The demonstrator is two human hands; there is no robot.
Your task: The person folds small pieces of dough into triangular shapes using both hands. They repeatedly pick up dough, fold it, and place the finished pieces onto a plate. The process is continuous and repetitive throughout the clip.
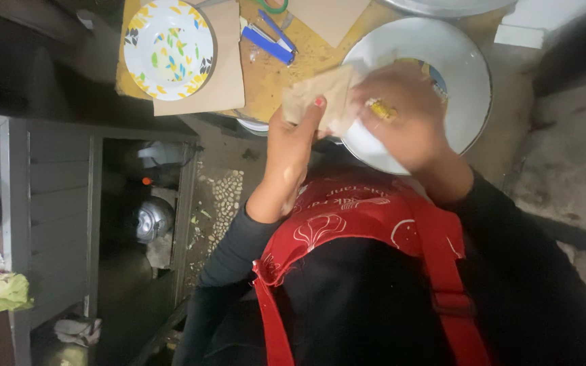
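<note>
My left hand (291,146) is closed on a piece of brown paper (320,98), thumb w/ red nail pressed on its lower left edge, fingers behind it. Paper sits just above & right of that hand, held up off the surface, slightly tilted, its right side going under my right hand (401,115).

Right hand is curled shut, fingers bent down over the paper's right edge. A small yellow bit (381,108) shows at the fingers; can't tell if it's food or sth on a finger, too blurred. So paper is between both hands, touching both.

Both hands hover over the left part of a big white enamel plate (466,88); paper overlaps its left rim. Plate lies on a yellowish tabletop (269,74).

Further left on the table, well apart from my hands: a white plate w/ yellow flower pattern (169,47) lying on a larger brown paper sheet (228,81). Between that & the big plate, a blue stapler (269,42), near but not touching the held paper.

I'm wearing a red apron (347,217) over dark sleeves. Lower left, grey wooden shelf (55,203) w/ a shiny metal pot (152,218) in it.
</note>
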